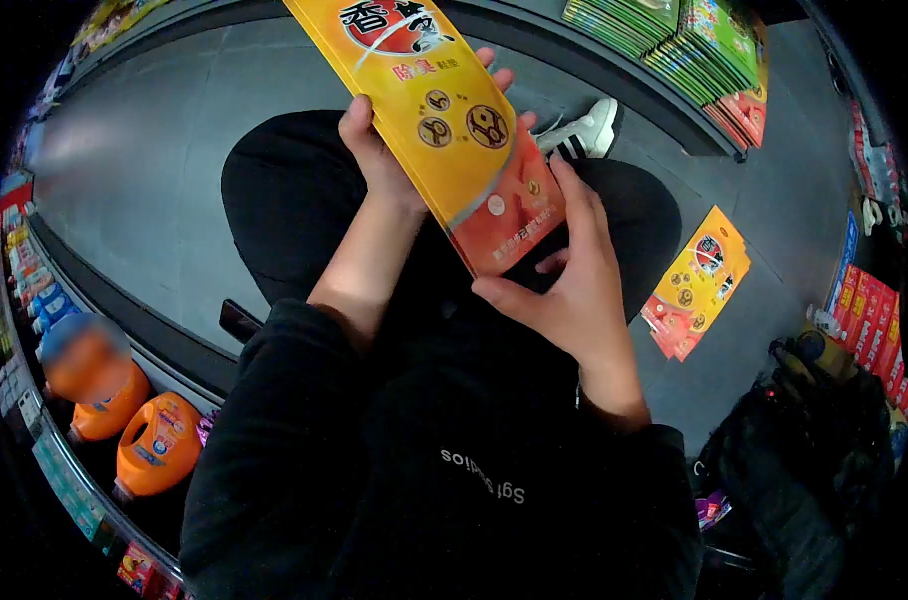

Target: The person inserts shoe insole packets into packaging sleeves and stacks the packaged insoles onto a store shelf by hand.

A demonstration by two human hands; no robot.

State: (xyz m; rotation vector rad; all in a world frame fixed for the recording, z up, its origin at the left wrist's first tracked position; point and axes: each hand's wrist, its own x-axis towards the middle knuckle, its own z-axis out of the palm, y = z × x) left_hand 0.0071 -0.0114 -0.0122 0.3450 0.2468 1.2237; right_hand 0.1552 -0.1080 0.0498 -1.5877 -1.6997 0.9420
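The left hand (382, 165) grips a yellow packet (449, 140), slanted above the black trousers (286, 200); the right hand (579, 290) holds its red end; similar packets (701, 283) lie overlapped. All those rest on the floor (184, 130).

Passage at left: the grey floor (164, 150) gives open room between the left knee (284, 205) and the lower-left shelf edge (139, 300). Passage at right: a floor strip runs between the right knee (644, 215) and the red boxes (869, 320), partly taken up by loose yellow packets (699, 280). Obstructions: the held yellow packet (429, 120) bars the middle, with the left hand (379, 165) behind it and the right hand (579, 290) at its lower end. Ahead, the white shoe (596, 130) and shelf of green packets (714, 45) limit reach. Lower right, a dark bulk (794, 460), possibly a bag, stands in the way.
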